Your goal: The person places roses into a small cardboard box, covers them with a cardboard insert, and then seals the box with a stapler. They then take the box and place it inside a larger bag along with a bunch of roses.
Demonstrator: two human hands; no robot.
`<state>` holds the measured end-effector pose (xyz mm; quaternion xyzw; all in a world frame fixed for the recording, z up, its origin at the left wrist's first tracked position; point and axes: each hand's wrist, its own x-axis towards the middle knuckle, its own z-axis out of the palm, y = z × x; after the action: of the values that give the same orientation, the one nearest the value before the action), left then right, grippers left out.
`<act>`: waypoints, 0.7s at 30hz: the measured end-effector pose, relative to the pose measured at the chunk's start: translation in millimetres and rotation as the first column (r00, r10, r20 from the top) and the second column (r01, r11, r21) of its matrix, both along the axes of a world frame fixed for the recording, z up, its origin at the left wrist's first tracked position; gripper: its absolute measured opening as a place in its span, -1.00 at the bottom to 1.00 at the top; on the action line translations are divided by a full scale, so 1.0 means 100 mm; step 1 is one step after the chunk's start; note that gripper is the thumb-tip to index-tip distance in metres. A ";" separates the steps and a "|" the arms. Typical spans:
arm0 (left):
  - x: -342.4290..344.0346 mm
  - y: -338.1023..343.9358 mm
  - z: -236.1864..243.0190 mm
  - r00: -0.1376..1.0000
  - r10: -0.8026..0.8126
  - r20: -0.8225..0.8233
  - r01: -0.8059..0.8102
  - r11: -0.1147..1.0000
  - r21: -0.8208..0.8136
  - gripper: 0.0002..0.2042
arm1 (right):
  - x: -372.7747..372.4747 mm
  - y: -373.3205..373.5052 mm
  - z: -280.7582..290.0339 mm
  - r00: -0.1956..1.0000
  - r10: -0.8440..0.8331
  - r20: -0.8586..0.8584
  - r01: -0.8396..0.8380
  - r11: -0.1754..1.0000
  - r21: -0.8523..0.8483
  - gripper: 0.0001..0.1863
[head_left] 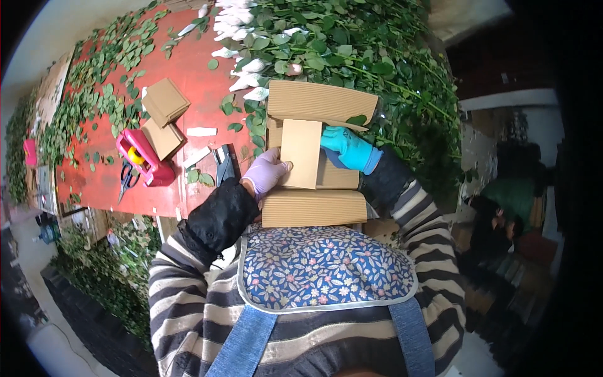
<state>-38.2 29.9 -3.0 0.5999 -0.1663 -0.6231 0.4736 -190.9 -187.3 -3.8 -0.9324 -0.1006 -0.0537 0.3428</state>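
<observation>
My left hand point(267, 171), in a lilac glove, pinches the left edge of a flat tan cardboard piece point(300, 154), thumb on top. In a turquoise glove, my right hand point(347, 147) has its fingers curled at the upper right edge of that same piece; its fingertips are partly hidden. Beneath the piece lies a corrugated cardboard sheet point(314, 209), its ribbed near end close to my apron. The ribbed far flap point(320, 100) of the cardboard stands beyond my hands, with a loose leaf point(357, 119) on it. A black stapler point(224, 163) rests left of my left hand.
On the red table point(188, 69) to the left are stacked cardboard pieces point(165, 102), a pink tape dispenser point(147, 160), scissors point(128, 182) and scattered leaves. Leafy stems point(377, 56) with white-wrapped heads point(235, 25) cover the far and right side.
</observation>
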 end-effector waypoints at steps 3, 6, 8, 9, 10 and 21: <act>0.06 -0.10 0.03 0.992 -0.048 0.115 0.040 0.997 0.071 -0.67 | 0.05 0.02 0.18 0.991 -0.106 0.085 0.095 0.988 0.125 -0.64; 0.13 -0.03 -0.26 0.974 -0.044 0.224 0.024 0.996 0.087 -0.67 | 0.06 0.32 0.64 0.932 -0.334 0.143 0.360 0.900 -0.244 -0.62; 0.08 0.00 -0.38 0.973 0.043 0.226 -0.046 0.999 0.008 -0.67 | 0.10 0.46 0.78 0.944 -0.291 0.157 0.326 0.901 -0.288 -0.60; 0.06 0.00 -0.37 0.975 0.074 0.212 -0.074 0.997 -0.007 -0.67 | 0.16 0.57 0.83 0.964 -0.239 0.113 0.263 0.915 -0.305 -0.53; 0.06 -0.01 -0.37 0.968 0.041 0.248 -0.046 0.999 0.016 -0.67 | 0.18 0.67 0.80 0.975 -0.217 0.044 0.220 0.917 -0.334 -0.42; 0.22 -0.09 0.26 0.526 -0.425 0.737 0.289 0.904 0.314 -0.64 | 0.15 0.73 0.56 0.966 -0.196 -0.170 0.082 0.852 -0.516 -0.15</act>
<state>-16.5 20.7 23.5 0.7992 -0.4291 -0.3873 0.1650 -175.4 -114.4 52.3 -0.9945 -0.0052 0.0515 0.0909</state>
